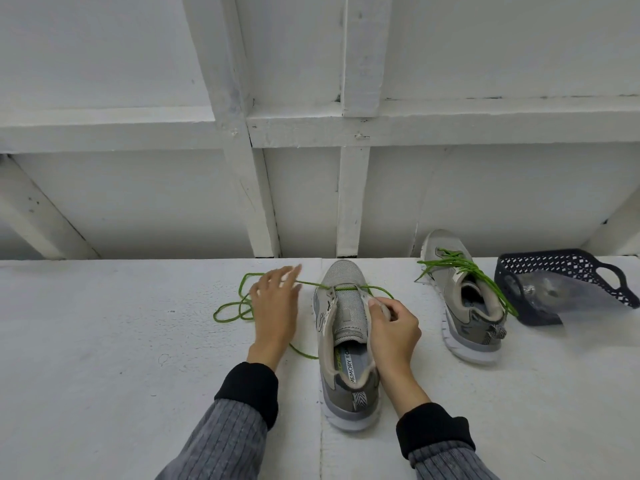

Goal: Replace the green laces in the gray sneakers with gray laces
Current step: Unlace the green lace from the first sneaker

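- Gray mesh and smooth gray panels make the near low sneaker [348,344], which stands on its white rubber sole between the two hands, toe pointing away from the person, so the eyelet rows face up and are easy to reach.
- The right hand [393,332] has its fingers curled and pinches the right eyelet flap of this sneaker; I judge that it holds the shoe steady while the lace is drawn out.
- The thin round green lace [242,306] passes now only through the lowest eyelets near the toe. Most of it lies in loose loops on the white painted worktop [104,341], under and beside the left hand.
- The left hand [275,303] is spread with straight, relaxed fingers over the lace; whether it really grips the cord I cannot tell.
- To the right of the right hand, well apart, the second gray sneaker [464,303] leans against the wall, with its own green lace [460,268] loose but in its eyelets.
- Farther right lies a dark blue perforated plastic basket [561,268], tipped on its side, with a clear plastic bag [561,292] inside. Gray laces I cannot make out.
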Demonstrator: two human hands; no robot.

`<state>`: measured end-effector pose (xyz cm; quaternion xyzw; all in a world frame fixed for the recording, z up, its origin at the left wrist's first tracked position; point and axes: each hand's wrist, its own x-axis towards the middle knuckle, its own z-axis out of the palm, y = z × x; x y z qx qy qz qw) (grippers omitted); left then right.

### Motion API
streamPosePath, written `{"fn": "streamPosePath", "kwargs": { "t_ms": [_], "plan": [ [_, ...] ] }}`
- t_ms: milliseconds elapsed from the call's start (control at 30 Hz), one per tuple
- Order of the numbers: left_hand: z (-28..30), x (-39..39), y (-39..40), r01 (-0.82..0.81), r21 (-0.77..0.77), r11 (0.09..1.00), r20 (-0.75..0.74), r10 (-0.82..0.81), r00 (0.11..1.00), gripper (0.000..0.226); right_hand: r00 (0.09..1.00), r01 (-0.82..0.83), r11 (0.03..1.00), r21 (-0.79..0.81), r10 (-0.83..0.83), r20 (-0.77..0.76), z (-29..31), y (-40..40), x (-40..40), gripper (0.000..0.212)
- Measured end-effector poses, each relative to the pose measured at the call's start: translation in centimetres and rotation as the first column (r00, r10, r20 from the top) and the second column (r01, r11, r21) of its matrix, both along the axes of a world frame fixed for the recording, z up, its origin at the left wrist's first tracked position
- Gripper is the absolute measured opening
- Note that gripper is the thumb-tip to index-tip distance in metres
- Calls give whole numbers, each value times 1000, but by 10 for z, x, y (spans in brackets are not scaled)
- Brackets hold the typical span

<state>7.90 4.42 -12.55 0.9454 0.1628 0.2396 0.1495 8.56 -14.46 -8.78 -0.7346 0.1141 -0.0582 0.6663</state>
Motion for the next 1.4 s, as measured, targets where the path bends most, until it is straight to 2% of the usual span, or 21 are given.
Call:
{"fn": "streamPosePath", "kwargs": {
  "t_ms": [67, 167, 267, 367, 467, 533, 600, 633, 700, 733, 800, 900, 1000, 1100, 1200, 1300, 1367, 1400],
  "plan": [
    [4, 7, -13, 142, 144, 979, -1, -143, 990, 36, 1000, 1, 1000, -6, -1, 3, 1, 0, 0, 8],
    [5, 13, -22, 170, 135, 976, 7, -172, 985, 9, 1000, 4, 1000, -26, -4, 10, 0, 0, 1, 7],
    [2, 10, -18, 24, -14, 1000, -14, -24, 1000, 14, 1000, 5, 1000, -22, -5, 10, 0, 0, 1, 7],
    [-1, 1, -4, -191, -124, 974, -71, 184, 980, 17, 1000, 2, 1000, -25, -1, 11, 0, 0, 1, 6],
    [-3, -9, 12, -443, -113, 889, -195, 417, 888, 19, 1000, -1, 999, -34, 2, 20, 1, -1, 0, 6],
    [-3, -9, 15, -505, -87, 859, -241, 474, 847, 19, 1000, 3, 999, -33, -2, 17, 1, -1, 0, 6],
    [-3, -4, 12, -433, -125, 893, -193, 406, 893, 25, 1000, 7, 1000, -29, -7, 10, 1, -1, 0, 7],
    [-2, -1, 8, -329, -138, 934, -141, 310, 940, 31, 1000, 8, 1000, -26, -8, 7, 0, -1, 1, 8],
    [2, 3, -3, -37, -38, 999, -64, 35, 997, 39, 1000, 7, 1000, -21, -7, 3, 1, -1, 1, 7],
    [3, 5, -8, 82, 40, 996, -56, -80, 995, 38, 1000, 6, 1000, -21, -6, 5, 1, -1, 1, 7],
    [3, 8, -14, 181, 114, 977, -58, -175, 983, 25, 1000, 7, 1000, -24, -7, 6, 1, -1, 1, 7],
    [1, 9, -16, 150, 76, 986, -30, -148, 989, 9, 1000, 9, 999, -31, -9, 1, -1, 0, 1, 7],
    [-2, 6, -12, -2, 2, 1000, 8, 2, 1000, 9, 1000, 6, 1000, -27, -6, 4, 0, 0, 1, 6],
    [-6, -4, 0, -267, -152, 952, -79, 257, 963, 13, 1000, 11, 1000, -22, -11, 8, 0, 0, 1, 6],
    [-10, -11, 7, -437, -104, 894, -211, 409, 888, 17, 1000, 10, 999, -31, -10, 11, -1, 0, 1, 6],
    [-9, -7, 3, -364, -124, 923, -205, 335, 920, 22, 1000, 14, 1000, -17, -14, 9, -1, 0, 1, 6],
    [-7, -1, -5, -157, -97, 983, -114, 146, 983, 36, 1000, 17, 1000, -22, -17, 6, -2, -1, 1, 6],
    [-5, 2, -10, -33, -24, 999, -68, 31, 997, 40, 1000, 17, 1000, -23, -17, 0, -2, -1, 1, 6]
  ]
}}
